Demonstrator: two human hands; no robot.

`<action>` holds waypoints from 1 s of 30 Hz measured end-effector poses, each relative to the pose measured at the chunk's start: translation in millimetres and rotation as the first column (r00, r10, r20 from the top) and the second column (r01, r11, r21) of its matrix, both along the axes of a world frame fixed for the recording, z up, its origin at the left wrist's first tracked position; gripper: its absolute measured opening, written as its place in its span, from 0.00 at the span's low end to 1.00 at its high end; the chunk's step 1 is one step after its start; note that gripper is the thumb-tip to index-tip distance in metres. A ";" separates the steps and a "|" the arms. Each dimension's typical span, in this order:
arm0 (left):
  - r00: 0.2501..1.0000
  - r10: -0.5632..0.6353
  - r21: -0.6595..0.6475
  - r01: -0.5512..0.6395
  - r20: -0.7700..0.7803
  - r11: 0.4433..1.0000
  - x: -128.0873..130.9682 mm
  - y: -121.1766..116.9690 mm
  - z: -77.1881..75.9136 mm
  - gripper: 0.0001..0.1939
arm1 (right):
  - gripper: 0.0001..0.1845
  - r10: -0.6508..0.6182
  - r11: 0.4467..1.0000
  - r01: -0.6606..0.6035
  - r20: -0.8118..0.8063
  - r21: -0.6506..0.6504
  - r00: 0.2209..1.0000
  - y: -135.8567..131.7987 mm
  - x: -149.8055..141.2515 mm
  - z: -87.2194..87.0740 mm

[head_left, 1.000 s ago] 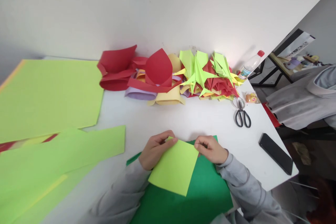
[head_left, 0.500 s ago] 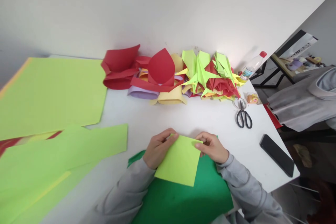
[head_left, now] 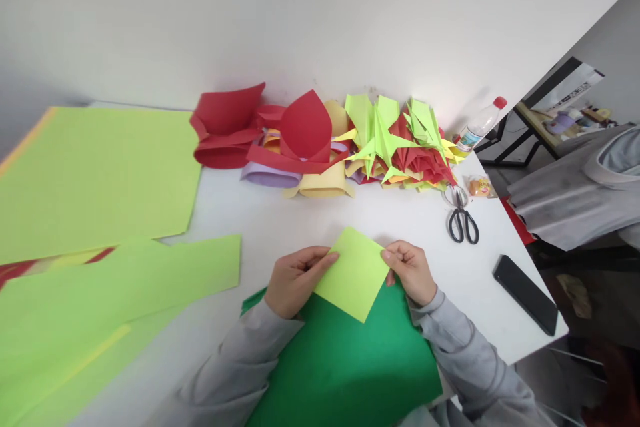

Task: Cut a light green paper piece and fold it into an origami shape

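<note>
Lime paper square (head_left: 354, 277), turned diamond-wise, is partly over the green sheet (head_left: 350, 373), at its 12 o'clock end. L hand (head_left: 294, 282) pinches the square's 10 o'clock edge, R hand (head_left: 413, 271) its 3 o'clock corner, fingers (head_left: 321, 269) pressed tog. on it. Scissors (head_left: 458, 219) lie on the tabletop (head_left: 415, 223), approx 2 o'clock from the square.

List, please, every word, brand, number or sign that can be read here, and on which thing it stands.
No text reads with certainty.
Bottle: printed label, too small and blurred to read.
Packet: print, too small to read.
Background panel: large dark letters, too blurred to quote.
Held paper: no writing visible.
</note>
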State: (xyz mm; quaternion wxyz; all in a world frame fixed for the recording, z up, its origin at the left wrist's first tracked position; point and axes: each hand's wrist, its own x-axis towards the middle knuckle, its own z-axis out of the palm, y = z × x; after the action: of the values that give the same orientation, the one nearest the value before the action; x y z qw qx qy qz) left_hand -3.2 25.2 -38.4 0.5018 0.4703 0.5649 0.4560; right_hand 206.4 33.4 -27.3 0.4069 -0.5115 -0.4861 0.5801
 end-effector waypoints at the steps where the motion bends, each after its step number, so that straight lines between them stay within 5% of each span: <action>1: 1.000 0.025 0.017 -0.025 -0.013 1.000 -0.6 0.5 -1.7 0.16 | 0.20 0.010 1.000 -0.010 -0.003 0.000 1.000 -0.1 0.0 0.2; 7: 0.983 0.161 0.172 -0.145 -0.086 0.974 -5.7 7.0 -8.8 0.16 | 0.21 0.036 0.996 -0.034 -0.031 0.080 0.999 3.6 4.4 -0.8; 11: 0.965 0.209 0.364 -0.140 -0.159 0.921 -6.1 11.2 -7.2 0.17 | 0.18 -0.020 0.978 -0.004 0.117 0.207 0.993 4.1 7.8 -4.9; 15: 0.925 0.045 0.577 0.196 -0.376 0.793 -2.1 9.8 -14.5 0.18 | 0.19 0.088 0.964 -0.135 0.206 0.228 0.975 2.1 8.7 -7.7; 18: 0.871 -0.082 0.600 0.399 -0.484 0.693 -0.1 8.5 -24.1 0.22 | 0.21 0.214 0.957 -0.240 0.163 0.165 0.963 2.3 9.4 -8.1; 25: 0.863 -0.115 0.562 0.415 -0.492 0.715 -1.2 9.6 -28.5 0.15 | 0.25 0.263 0.960 -0.267 0.055 0.082 0.963 12.7 16.8 -14.9; 30: 0.880 -0.111 0.560 0.387 -0.462 0.732 -1.9 11.6 -31.2 0.13 | 0.22 0.284 0.936 -0.312 0.175 0.162 0.943 13.7 20.1 -11.4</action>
State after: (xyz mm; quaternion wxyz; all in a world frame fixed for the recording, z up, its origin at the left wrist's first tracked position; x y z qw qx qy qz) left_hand -5.1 36.8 -69.6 0.2437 0.7674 0.3960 0.4414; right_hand 226.4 47.1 -38.7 0.3231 -0.4329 -0.6395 0.5470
